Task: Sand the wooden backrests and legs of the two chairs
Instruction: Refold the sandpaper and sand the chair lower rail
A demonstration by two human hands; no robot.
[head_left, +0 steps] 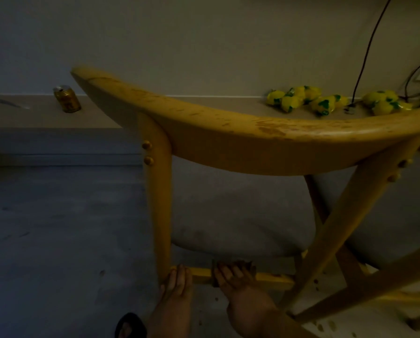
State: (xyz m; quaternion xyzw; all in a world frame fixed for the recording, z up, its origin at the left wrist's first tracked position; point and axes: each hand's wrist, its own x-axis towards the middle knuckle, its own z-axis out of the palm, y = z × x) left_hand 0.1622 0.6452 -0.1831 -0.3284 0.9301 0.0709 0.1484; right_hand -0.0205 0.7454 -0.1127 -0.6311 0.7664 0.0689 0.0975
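A yellow wooden chair fills the view, its curved backrest (240,132) sweeping from upper left to right. Its left upright (159,191) drops to a low crossbar (272,280) below the grey seat cushion (228,215). My left hand (177,286) rests with fingers on the left end of the crossbar, beside the upright's base. My right hand (235,279) presses a dark piece of sandpaper (250,267) around the crossbar, fingers curled over it. A second chair's wooden legs (364,296) cross at the lower right.
A low grey ledge (45,132) runs along the wall, holding a gold can (67,98), a small knife-like tool (12,103) and several yellow-green packets (325,101). Black cables (367,50) hang at the right. A dark sandal (130,324) lies on the grey floor.
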